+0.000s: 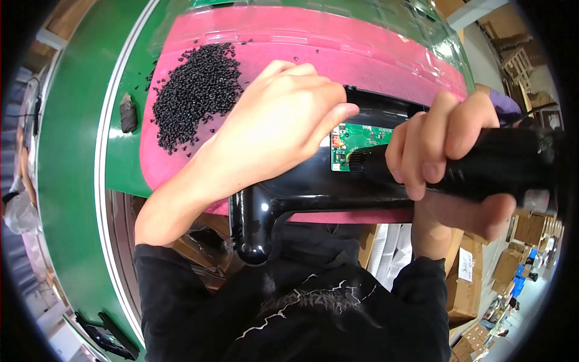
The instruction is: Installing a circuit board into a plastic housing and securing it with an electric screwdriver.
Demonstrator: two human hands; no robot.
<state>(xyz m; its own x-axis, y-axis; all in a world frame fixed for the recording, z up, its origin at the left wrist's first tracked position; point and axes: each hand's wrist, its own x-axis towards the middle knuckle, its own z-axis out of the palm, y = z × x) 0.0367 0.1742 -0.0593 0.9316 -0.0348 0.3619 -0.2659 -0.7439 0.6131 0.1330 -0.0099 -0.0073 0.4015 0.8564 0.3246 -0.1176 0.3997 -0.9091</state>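
Note:
A glossy black plastic housing (313,196) lies on the pink mat, with a green circuit board (368,134) inside it. In my right hand (443,145) is a black electric screwdriver (512,160), its ribbed nose pointing left over the board. The nose hides part of the board, and I cannot see the bit's tip. My left hand (295,114) rests over the housing's left part, fingers curled in and thumb pointing toward the board. Its fingertips are hidden, so what they hold, if anything, cannot be seen. To its left is a heap of small black screws (196,90).
The pink mat (271,30) lies on a green table (78,151). Clear plastic trays (410,36) stand along the far side. A small dark wrapped roll (128,114) sits left of the mat. Another black part (105,335) lies lower left. Cardboard boxes (464,283) stand at the right.

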